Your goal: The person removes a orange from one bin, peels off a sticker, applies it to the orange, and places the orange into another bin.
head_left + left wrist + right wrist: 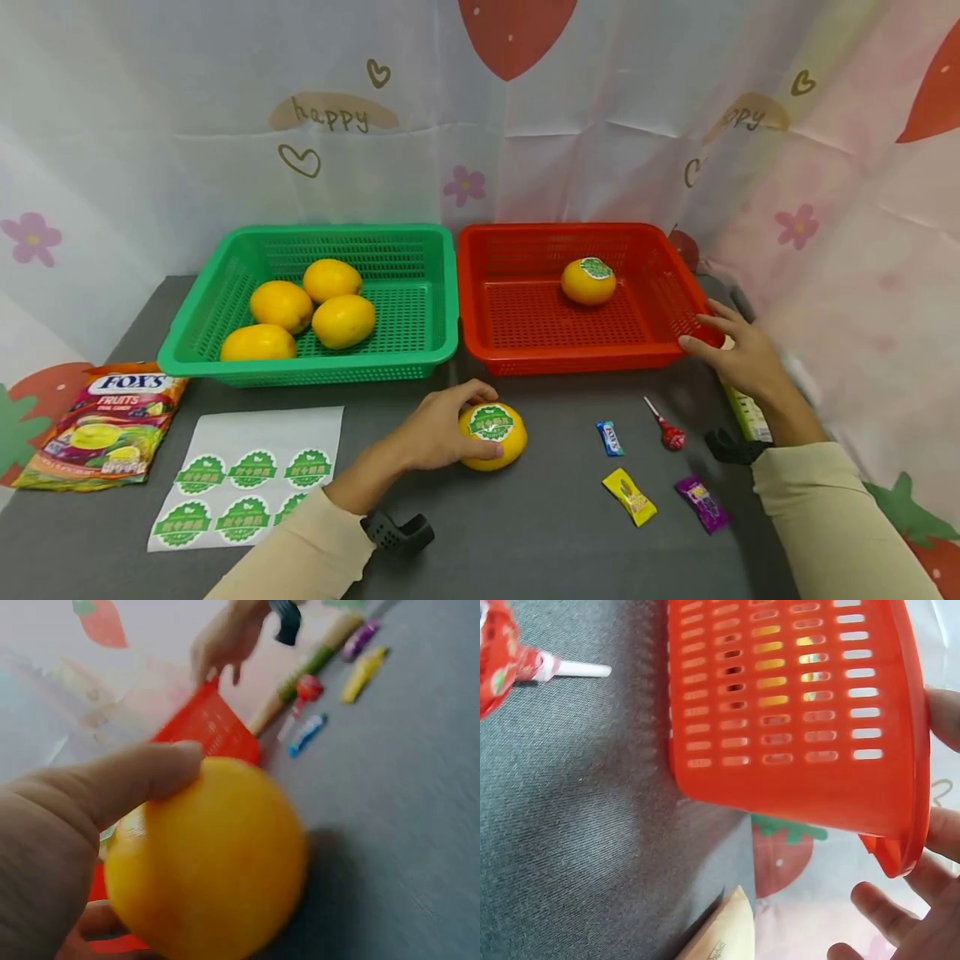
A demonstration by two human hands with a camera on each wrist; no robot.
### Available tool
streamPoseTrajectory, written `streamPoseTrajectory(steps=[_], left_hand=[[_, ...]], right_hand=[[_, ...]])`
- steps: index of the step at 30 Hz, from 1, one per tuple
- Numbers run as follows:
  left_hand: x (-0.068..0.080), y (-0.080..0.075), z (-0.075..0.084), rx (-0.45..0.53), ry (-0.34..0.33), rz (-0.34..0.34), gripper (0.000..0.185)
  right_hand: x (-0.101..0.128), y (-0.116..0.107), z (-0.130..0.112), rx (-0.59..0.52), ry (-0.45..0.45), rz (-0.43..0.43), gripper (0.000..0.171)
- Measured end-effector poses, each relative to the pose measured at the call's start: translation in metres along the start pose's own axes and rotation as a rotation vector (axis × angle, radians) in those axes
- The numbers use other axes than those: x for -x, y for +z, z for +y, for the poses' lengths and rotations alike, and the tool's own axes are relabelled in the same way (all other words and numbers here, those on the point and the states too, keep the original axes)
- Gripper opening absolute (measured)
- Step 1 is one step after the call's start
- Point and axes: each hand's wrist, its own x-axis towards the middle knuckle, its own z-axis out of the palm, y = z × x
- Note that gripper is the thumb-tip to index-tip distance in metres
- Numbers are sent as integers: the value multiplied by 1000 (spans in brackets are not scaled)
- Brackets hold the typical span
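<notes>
Orange [492, 436] (stickered) gripped by left hand [435, 433]; right hand [738, 354], fingers seemingly straight, touches red basket [495, 333].

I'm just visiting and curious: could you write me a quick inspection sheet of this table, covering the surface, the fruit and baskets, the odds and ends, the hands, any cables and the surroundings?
Surface: dark grey table, cloth-like.
Job's things: labelled yellow fruit on the table; green basket with four unlabelled fruits; red basket with one labelled fruit; sticker sheet with green labels.
Clutter: candy bag, blue candy, yellow candy, purple candy, red lollipop.
Hands: left hand grips the labelled yellow fruit; right hand touches the red basket's right rim, fingers fairly straight.
Cables: nothing seen.
Surroundings: curtain backdrop printed with strawberries, hearts, flowers.
</notes>
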Motion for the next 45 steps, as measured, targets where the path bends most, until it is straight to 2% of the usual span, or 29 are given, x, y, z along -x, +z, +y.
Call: streamPoseTrajectory(steps=[4, 7, 11, 13, 15, 18, 21, 23, 26, 32, 38, 41, 45], left_hand=[[-11, -15, 25, 30, 23, -141, 60], [-28, -29, 51, 60, 57, -212, 56], [-62, -50, 84, 67, 94, -209, 51], [-83, -57, 96, 70, 84, -183, 49], [-106, -58, 103, 91, 46, -145, 49], [-144, -44, 107, 131, -32, -56, 49], [-177, -20, 103, 112, -124, 23, 50], [-194, -5, 99, 60, -185, 42, 50], [-211, 13, 89, -6, -260, 41, 51], [-227, 39, 80, 3, -355, 47, 53], [-232, 57, 83, -74, -346, 51, 47], [-235, 62, 82, -39, -355, 66, 45], [-235, 66, 81, 18, -409, 94, 47]], right_hand=[[-2, 0, -2, -10, -12, -13, 70], [-1, -2, -2, -8, 8, -28, 70], [-1, -3, -3, 7, 20, -40, 72], [-1, -2, -3, 18, 11, -38, 71], [1, -2, -3, 28, 1, -37, 71], [1, -5, 0, 36, -1, -40, 71], [2, -8, 1, 52, 8, -48, 72], [2, -9, 0, 71, 11, -50, 73], [1, -8, -2, 96, -2, -49, 73], [3, -5, 0, 109, -25, -51, 72], [2, -6, 2, 89, -75, -39, 69], [-1, -6, 1, 94, -69, -38, 69], [-1, -4, 0, 93, -62, -36, 69]])
